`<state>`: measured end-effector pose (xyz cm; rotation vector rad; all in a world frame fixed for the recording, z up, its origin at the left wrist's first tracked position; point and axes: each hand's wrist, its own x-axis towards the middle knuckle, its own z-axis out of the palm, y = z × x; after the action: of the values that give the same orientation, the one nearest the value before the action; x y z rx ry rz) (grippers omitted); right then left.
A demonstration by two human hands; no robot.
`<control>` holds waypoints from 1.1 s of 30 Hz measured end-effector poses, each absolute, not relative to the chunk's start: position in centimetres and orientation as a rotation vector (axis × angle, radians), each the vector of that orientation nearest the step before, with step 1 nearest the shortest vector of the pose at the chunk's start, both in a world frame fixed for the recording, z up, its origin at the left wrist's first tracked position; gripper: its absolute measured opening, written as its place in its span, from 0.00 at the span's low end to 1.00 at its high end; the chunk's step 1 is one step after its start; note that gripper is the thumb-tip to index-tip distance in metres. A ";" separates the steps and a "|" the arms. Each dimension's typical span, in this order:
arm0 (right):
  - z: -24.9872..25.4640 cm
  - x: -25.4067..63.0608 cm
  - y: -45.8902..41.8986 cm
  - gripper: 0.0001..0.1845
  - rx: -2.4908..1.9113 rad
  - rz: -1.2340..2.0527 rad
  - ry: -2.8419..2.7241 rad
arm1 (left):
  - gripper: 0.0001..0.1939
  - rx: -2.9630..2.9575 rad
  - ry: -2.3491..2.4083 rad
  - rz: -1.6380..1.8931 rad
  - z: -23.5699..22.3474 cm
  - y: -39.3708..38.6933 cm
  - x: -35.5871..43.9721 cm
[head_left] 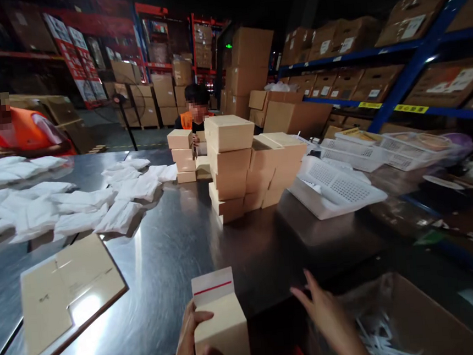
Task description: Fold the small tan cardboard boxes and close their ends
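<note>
My left hand (189, 342) grips a small tan cardboard box (222, 328) at the front edge of the table. A white flap (213, 285) with a red strip across it stands up from the far end of that box. To the right, my right hand (329, 316) is apart from the box, fingers spread, with nothing visible in it. It hovers near an open carton (422, 316) that holds white paper strips (374, 331). Farther up the table stands a stack of closed tan boxes (233, 169).
White wrapped packets (77, 202) spread over the table's left side. A pile of flat cardboard sheets (70, 291) lies at front left. White plastic baskets (334, 185) stand at right. Two people in orange vests (26, 135) are across the table; smaller boxes (182, 154) stand before one.
</note>
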<state>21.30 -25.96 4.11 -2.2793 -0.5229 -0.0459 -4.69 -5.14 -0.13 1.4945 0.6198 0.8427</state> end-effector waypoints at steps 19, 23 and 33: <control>2.7 10.9 -14.0 0.32 -1.146 0.619 -1.081 | 0.19 1.655 0.382 0.993 1.6 -4.0 -6.4; 4.0 11.2 -13.9 0.32 -1.121 0.531 -1.202 | 0.20 1.845 0.271 0.915 3.6 -3.4 -6.2; 3.6 11.5 -13.5 0.28 -1.018 0.378 -1.319 | 0.15 1.921 0.191 1.007 3.4 -3.2 -5.8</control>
<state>11.49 -13.49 3.60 -1.0177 -1.3187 0.3777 -5.78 -3.19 3.45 1.9208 0.1913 1.0070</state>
